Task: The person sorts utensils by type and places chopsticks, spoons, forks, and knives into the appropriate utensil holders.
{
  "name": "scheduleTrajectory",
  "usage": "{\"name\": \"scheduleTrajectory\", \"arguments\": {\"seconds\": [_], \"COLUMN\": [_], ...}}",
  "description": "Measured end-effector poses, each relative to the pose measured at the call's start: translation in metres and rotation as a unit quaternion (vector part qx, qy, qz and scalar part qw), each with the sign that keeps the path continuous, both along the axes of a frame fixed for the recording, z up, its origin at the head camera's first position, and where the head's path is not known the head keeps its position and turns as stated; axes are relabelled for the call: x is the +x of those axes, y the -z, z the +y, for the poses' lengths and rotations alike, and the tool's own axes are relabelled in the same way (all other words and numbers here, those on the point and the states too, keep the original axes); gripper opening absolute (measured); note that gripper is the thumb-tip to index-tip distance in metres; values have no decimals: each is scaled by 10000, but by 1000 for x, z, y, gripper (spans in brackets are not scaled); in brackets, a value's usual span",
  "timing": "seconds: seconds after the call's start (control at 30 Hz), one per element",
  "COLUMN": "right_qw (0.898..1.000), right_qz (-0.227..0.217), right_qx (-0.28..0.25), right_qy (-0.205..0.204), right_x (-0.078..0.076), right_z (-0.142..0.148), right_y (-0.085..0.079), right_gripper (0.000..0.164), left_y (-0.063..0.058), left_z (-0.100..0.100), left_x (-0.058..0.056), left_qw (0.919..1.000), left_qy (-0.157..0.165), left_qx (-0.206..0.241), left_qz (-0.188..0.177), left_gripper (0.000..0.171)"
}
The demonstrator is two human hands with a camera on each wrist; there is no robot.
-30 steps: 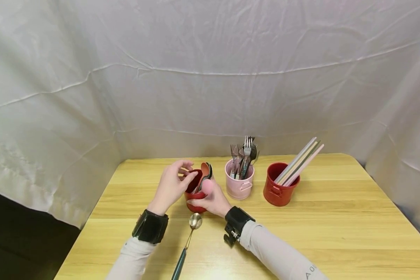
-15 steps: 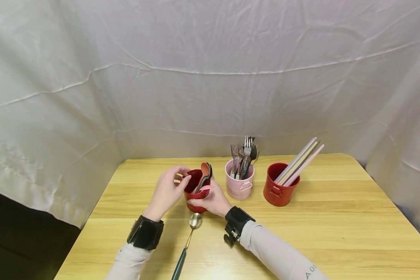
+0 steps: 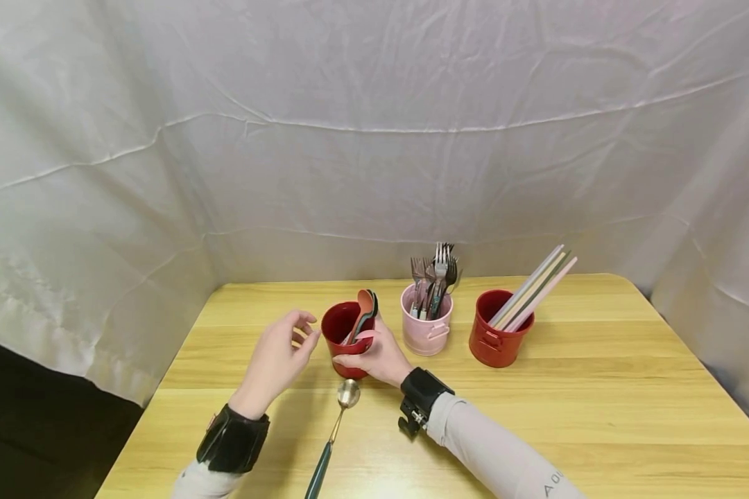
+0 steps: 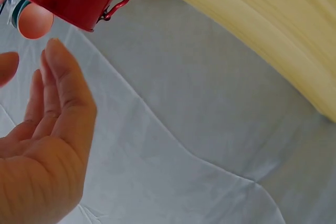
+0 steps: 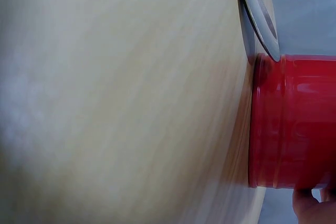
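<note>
My right hand point(image 3: 381, 355) holds the side of a red metal bucket point(image 3: 348, 352) near the middle of the table; in the right wrist view the bucket point(image 5: 299, 124) stands on the wood. Inside it lean several spoons, with an orange spoon head point(image 3: 366, 302) on top. Just left of the bucket, my left hand point(image 3: 282, 357) hovers with loosely bent fingers, holding nothing. The left wrist view shows that hand point(image 4: 58, 114) apart from the bucket and its handle point(image 4: 119, 4). A long spoon point(image 3: 333, 430) with a gold bowl and dark green handle lies in front of the bucket.
To the right stands a pink bucket point(image 3: 426, 337) full of forks. Farther right, another red bucket point(image 3: 496, 352) holds several pastel, stick-like lengths leaning right. A grey cloth point(image 3: 374, 173) hangs behind the wooden table point(image 3: 599, 402).
My left hand has drawn back from the bucket's rim, down and to the left. The pink round thing at my right hand a second ago is lower. The right hand keeps its place.
</note>
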State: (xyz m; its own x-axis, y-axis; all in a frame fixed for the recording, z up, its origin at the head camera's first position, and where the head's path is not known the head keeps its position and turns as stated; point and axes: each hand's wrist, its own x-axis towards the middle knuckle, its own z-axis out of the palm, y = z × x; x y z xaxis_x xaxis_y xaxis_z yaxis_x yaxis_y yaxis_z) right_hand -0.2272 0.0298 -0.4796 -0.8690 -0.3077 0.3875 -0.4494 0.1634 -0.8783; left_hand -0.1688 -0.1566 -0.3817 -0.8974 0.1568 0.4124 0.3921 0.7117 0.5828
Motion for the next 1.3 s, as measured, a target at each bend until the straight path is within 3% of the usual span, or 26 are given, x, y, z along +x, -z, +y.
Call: {"name": "scheduleTrajectory", "arguments": {"seconds": [0.1,0.33,0.6,0.8,1.07,1.3], "right_qw": [10000,10000,10000,9999,9996,9997], "right_qz": [13,-3,3,-99,-97,-109], "right_qx": [18,-41,-91,-10,-156,-52], "right_qy": [9,40,-30,42,-197,-195], "right_x": [0,3,1,6,20,20], "right_z": [0,0,1,0,3,4], "right_y": [0,-4,1,-7,-30,-30], "right_gripper": [83,87,90,86,85,86], "left_y": [6,23,48,60,71,74], "left_z": [-6,-15,-15,-14,-7,3], "left_x": [8,20,34,44,50,49], "left_qw": [9995,9926,9825,9713,9646,9587], "left_qy": [-53,-57,306,539,793,724], "left_qx": [-282,-812,-934,-1171,-1241,-1469], "left_qz": [-117,-896,-1582,-2000,-2189,-2324], "left_gripper": [20,22,28,33,33,36]}}
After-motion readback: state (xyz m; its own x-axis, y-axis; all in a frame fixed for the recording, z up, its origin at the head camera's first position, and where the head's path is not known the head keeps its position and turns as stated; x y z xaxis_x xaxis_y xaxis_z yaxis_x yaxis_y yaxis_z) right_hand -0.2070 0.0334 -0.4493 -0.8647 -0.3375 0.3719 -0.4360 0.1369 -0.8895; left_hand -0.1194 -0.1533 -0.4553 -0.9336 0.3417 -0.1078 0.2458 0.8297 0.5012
